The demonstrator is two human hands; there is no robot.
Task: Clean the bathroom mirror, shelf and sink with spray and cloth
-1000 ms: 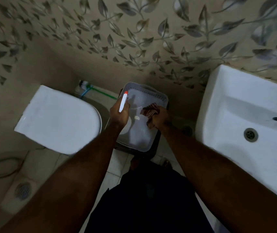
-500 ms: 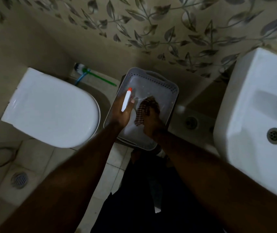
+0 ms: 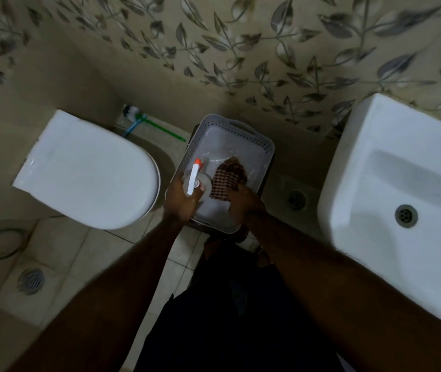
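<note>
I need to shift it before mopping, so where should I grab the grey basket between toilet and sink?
Grip the grey basket by the cut-out handle in its far short wall, coming from above with fingers hooked under the rim; the perforated long walls show no hold. Free a hand first: the left hand holds the spray bottle, the right hand grips the checked cloth.

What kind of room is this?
Most likely a small bathroom. There is a white toilet with its lid down, a white sink with a drain hole beside it, and a toilet brush lying by the leaf-patterned wall.
</note>
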